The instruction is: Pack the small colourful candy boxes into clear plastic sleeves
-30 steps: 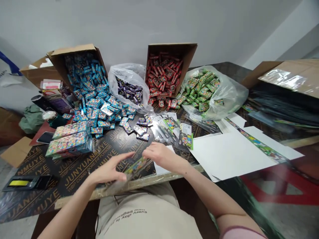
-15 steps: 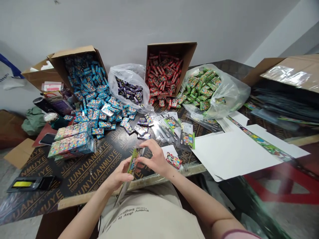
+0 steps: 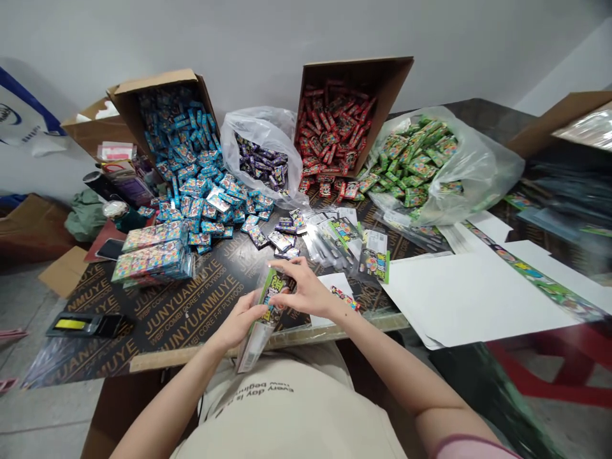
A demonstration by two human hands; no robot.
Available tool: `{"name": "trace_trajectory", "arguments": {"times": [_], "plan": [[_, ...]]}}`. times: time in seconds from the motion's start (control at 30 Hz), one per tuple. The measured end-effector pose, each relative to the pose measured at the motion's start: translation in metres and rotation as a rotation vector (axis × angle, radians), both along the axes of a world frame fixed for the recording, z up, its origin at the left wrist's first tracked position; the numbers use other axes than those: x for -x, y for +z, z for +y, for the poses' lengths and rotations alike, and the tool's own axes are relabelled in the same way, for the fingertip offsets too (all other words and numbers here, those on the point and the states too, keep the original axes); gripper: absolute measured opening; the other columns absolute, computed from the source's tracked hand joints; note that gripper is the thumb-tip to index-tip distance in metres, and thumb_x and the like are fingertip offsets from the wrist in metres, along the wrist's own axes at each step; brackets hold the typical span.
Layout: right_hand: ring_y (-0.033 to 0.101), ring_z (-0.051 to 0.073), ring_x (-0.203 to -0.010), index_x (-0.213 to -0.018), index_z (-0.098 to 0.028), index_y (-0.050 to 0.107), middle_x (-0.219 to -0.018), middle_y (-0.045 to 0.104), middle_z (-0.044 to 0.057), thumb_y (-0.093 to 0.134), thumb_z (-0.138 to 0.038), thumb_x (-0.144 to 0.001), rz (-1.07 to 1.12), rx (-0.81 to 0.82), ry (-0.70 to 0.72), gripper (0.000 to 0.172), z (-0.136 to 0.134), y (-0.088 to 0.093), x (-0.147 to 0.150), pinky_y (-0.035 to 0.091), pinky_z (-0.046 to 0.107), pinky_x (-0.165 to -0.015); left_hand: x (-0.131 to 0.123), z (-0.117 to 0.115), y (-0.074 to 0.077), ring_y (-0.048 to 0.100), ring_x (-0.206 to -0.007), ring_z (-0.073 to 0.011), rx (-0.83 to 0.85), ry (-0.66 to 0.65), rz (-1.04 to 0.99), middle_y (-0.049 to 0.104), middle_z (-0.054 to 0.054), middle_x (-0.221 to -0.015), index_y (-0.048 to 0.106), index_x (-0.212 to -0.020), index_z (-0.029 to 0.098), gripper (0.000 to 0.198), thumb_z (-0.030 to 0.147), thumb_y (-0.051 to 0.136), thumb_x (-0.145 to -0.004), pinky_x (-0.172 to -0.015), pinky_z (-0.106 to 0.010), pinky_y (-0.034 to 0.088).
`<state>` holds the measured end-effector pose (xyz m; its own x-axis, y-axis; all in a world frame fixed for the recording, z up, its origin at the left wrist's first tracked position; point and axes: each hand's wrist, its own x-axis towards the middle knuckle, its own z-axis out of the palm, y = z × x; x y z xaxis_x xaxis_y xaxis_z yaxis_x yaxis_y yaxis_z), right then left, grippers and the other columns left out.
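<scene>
Both hands hold one clear plastic packet (image 3: 262, 319) with a green printed card over the table's near edge. My left hand (image 3: 241, 320) grips its middle from the left, fingers curled. My right hand (image 3: 306, 290) pinches its top end, fingers bent round it. A small red packet (image 3: 345, 297) lies on a white slip just right of my right wrist. More clear packets with green cards (image 3: 351, 245) lie spread a little beyond my hands.
Along the wall stand a tipped box of blue packets (image 3: 179, 137), a bag of purple ones (image 3: 262, 162), a box of red ones (image 3: 337, 124) and a bag of green ones (image 3: 421, 162). Stacked filled packs (image 3: 153, 252) lie left, white sheets (image 3: 459, 293) right, a black device (image 3: 83, 324) at the near left.
The packet was flat and low between my hands a second ago. Both hands raised it and turned it on end; the small red packet came into view by my right wrist.
</scene>
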<state>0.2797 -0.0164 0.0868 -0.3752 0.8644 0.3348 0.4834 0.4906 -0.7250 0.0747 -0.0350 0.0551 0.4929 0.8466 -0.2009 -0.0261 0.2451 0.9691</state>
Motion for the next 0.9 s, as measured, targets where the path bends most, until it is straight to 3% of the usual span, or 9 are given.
{"name": "trace_trajectory", "arguments": {"times": [0.1, 0.17, 0.27, 0.33, 0.5, 0.6, 0.73, 0.8, 0.9], "plan": [[0.054, 0.027, -0.113, -0.123, -0.025, 0.056, -0.12, 0.062, 0.009, 0.077, -0.043, -0.069, 0.243, -0.02, -0.251, 0.061, 0.004, -0.011, 0.008, 0.038, 0.046, -0.1, 0.005, 0.004, -0.004, 0.061, -0.104, -0.0264, -0.022, 0.089, 0.036, 0.07, -0.006, -0.111, 0.067, -0.113, 0.017, 0.04, 0.038, 0.063, -0.079, -0.097, -0.036, 0.043], [0.052, 0.028, -0.118, -0.129, -0.024, 0.051, -0.127, 0.058, 0.011, 0.079, -0.047, -0.066, 0.432, 0.113, -0.331, 0.073, 0.006, -0.021, 0.014, 0.041, 0.045, -0.099, 0.007, 0.006, -0.004, 0.062, -0.1, -0.0252, -0.031, 0.134, 0.033, 0.071, -0.007, -0.109, 0.067, -0.112, 0.016, 0.04, 0.038, 0.063, -0.079, -0.094, -0.035, 0.045], [0.063, 0.024, -0.099, -0.112, -0.02, 0.061, -0.107, 0.067, 0.008, 0.072, -0.054, -0.07, 0.627, 0.507, -0.09, 0.055, 0.007, -0.036, 0.024, 0.051, 0.039, -0.085, 0.009, 0.008, -0.001, 0.063, -0.096, -0.0238, -0.083, 0.144, 0.03, 0.071, -0.007, -0.106, 0.067, -0.11, 0.016, 0.038, 0.041, 0.061, -0.082, -0.093, -0.035, 0.045], [0.066, 0.02, -0.083, -0.094, -0.018, 0.065, -0.09, 0.07, 0.004, 0.071, -0.053, -0.071, 0.698, 0.634, 0.011, 0.042, 0.007, -0.042, 0.03, 0.052, 0.035, -0.079, 0.009, 0.009, 0.002, 0.063, -0.092, -0.0229, -0.149, 0.138, 0.105, 0.071, -0.007, -0.099, 0.069, -0.102, 0.015, 0.036, 0.044, 0.059, -0.083, -0.09, -0.033, 0.045], [0.063, 0.015, -0.069, -0.082, -0.017, 0.068, -0.078, 0.069, 0.002, 0.074, -0.045, -0.069, 0.696, 0.565, -0.138, 0.031, 0.012, -0.041, 0.034, 0.052, 0.029, -0.07, 0.011, 0.009, 0.001, 0.058, -0.067, -0.0177, -0.206, 0.184, 0.29, 0.063, -0.002, -0.063, 0.066, -0.07, 0.012, 0.038, 0.049, 0.061, -0.081, -0.066, -0.027, 0.045], [0.063, 0.015, -0.068, -0.093, -0.018, 0.068, -0.079, 0.07, 0.001, 0.074, -0.047, -0.069, 0.715, 0.66, -0.092, 0.038, 0.013, -0.039, 0.033, 0.052, 0.027, -0.063, 0.014, 0.015, -0.003, 0.054, -0.059, -0.0145, -0.207, 0.271, 0.283, 0.059, -0.001, -0.058, 0.063, -0.064, 0.012, 0.041, 0.05, 0.062, -0.079, -0.057, -0.024, 0.042], [0.063, 0.015, -0.067, -0.102, -0.016, 0.067, -0.078, 0.07, 0.002, 0.084, -0.04, -0.057, 0.639, 0.932, 0.178, 0.054, 0.006, -0.05, 0.033, 0.051, 0.026, -0.059, 0.018, 0.028, -0.011, 0.057, -0.061, -0.0146, -0.199, 0.419, 0.194, 0.062, -0.002, -0.063, 0.064, -0.07, 0.011, 0.043, 0.053, 0.061, -0.079, -0.058, -0.024, 0.046], [0.061, 0.014, -0.061, -0.092, -0.014, 0.069, -0.072, 0.069, 0.001, 0.083, -0.039, -0.058, 0.581, 0.927, 0.166, 0.045, 0.002, -0.058, 0.031, 0.049, 0.025, -0.056, 0.018, 0.032, -0.015, 0.06, -0.065, -0.0155, -0.185, 0.423, 0.149, 0.065, -0.003, -0.068, 0.066, -0.076, 0.011, 0.041, 0.052, 0.061, -0.079, -0.06, -0.024, 0.048], [0.06, 0.013, -0.057, -0.083, -0.014, 0.068, -0.067, 0.068, 0.0, 0.079, -0.041, -0.063, 0.556, 0.831, 0.04, 0.035, 0.005, -0.066, 0.022, 0.048, 0.025, -0.054, 0.017, 0.033, -0.02, 0.064, -0.072, -0.0173, -0.083, 0.298, 0.086, 0.07, -0.005, -0.081, 0.067, -0.094, 0.011, 0.042, 0.046, 0.072, -0.071, -0.059, -0.023, 0.051]]}}
